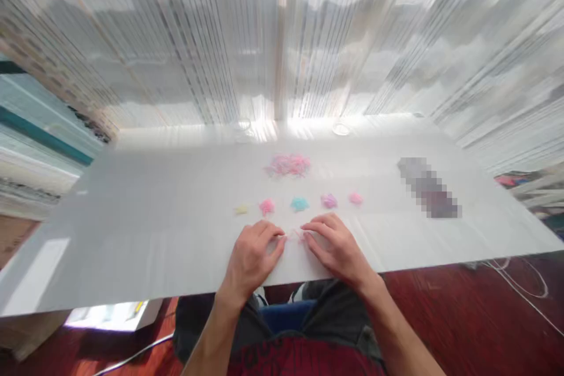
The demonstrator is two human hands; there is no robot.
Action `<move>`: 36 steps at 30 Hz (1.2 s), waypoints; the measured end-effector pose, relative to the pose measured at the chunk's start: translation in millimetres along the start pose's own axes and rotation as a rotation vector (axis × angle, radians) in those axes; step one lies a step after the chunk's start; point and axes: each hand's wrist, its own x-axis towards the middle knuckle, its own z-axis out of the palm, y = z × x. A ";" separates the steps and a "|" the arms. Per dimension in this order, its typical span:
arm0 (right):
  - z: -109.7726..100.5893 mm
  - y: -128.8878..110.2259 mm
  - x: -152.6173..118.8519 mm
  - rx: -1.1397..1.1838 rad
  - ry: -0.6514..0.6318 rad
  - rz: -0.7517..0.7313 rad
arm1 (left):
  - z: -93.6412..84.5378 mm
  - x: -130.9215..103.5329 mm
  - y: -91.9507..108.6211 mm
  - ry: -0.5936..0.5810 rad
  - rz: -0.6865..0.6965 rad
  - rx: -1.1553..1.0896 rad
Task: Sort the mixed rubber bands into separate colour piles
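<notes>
Near the front edge of the white table [176, 235], both my hands work close together. My left hand [255, 251] has thumb and index fingertip pinched at one end of some thin pale pink strands [295, 235]. Across a small gap, my right hand [335, 245] closes thumb and forefinger on their other end; whether they are loops I cannot tell. Just beyond lies a row of small heaps: yellow [241, 210], bright pink [267, 207], teal [299, 204], purple [329, 200] and light pink [355, 198]. Farther back is a larger mixed heap of pink strands [288, 165].
A blurred-out object [429, 188] lies at the table's right. String curtains [273, 41] hang along the back. Two clear round items [341, 128] stand by the far edge. Below left is a white box [118, 314]; white cables [524, 288] lie on the dark red floor.
</notes>
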 end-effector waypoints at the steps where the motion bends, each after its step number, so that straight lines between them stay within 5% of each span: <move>1: 0.8 0.0 -0.4 0.001 0.000 0.003 | 0.4 0.7 0.3 0.001 0.002 0.000; 36: 11.7 -13.9 2.0 0.042 0.007 -0.033 | -5.5 1.0 2.4 0.022 0.089 -0.128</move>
